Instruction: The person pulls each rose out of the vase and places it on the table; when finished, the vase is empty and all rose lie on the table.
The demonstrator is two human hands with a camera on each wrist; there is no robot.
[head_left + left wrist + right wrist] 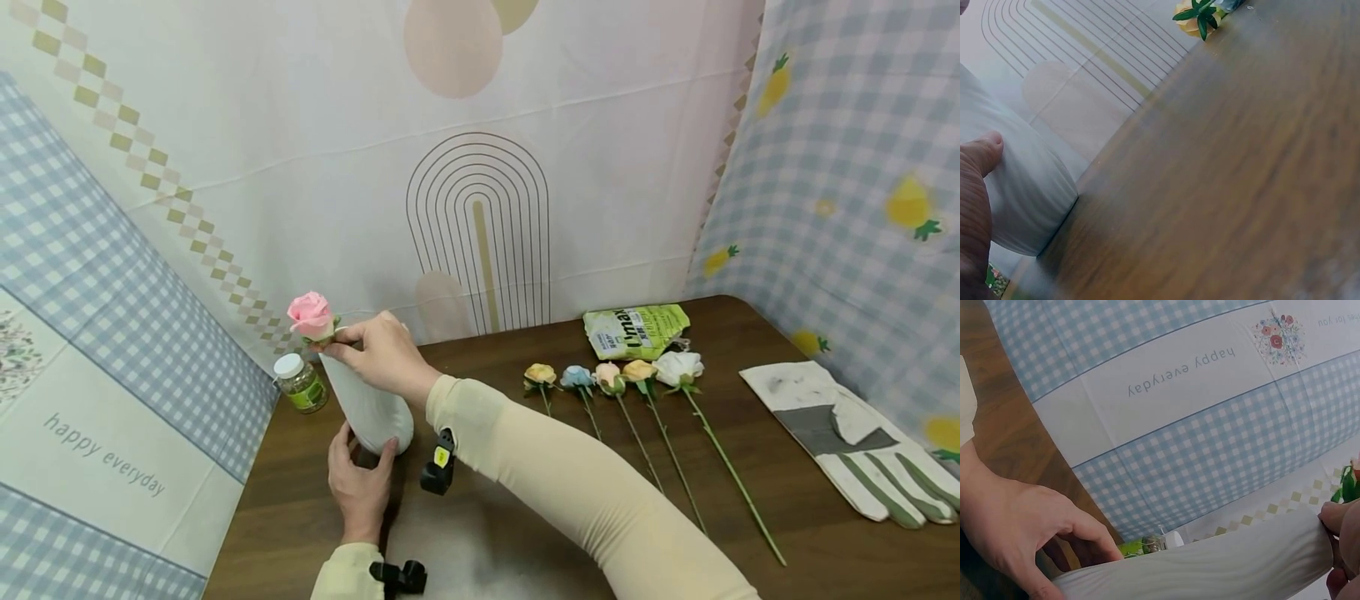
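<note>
A white vase [365, 410] with a rippled surface stands at the left of the table, leaning in the head view. My left hand [360, 487] holds it low down, thumb on one side and fingers on the other; the left wrist view shows the thumb [985, 153] pressed to the wall of the vase. Up at the mouth, my right hand [387, 354] pinches a pink rose [310, 315] just below its bloom. The rose's stem is hidden inside the vase. In the right wrist view, the rose's green leaves [1349, 484] show beside the right fingers.
A jar with a white lid [302, 385] stands close left of the vase. Several artificial roses, among them a white rose [679, 367] and a blue rose [577, 377], lie to the right. Behind them is a green packet [637, 331]; a work glove [855, 442] lies far right.
</note>
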